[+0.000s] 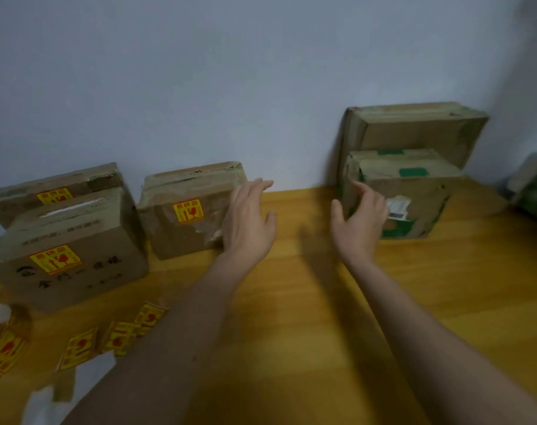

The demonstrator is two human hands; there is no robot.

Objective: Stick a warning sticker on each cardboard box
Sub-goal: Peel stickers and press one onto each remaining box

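Observation:
Three cardboard boxes on the left each carry a yellow warning sticker: a front box [77, 262], one behind it [22, 197] and a middle box [184, 216]. At the right, a box with green tape [420, 191] stands before a larger plain box [414, 130]; neither shows a yellow sticker. My left hand [248, 222] hovers open beside the middle box's right edge, holding nothing. My right hand [359, 219] is open with fingers spread at the green-taped box's left front corner. Loose yellow warning stickers [80, 348] lie on the table at lower left.
A wooden table [322, 302] runs up to a pale wall. A sticker roll [0, 329] sits at the left edge beside white backing paper [86, 381]. A green and white bundle [533, 188] lies at the far right edge.

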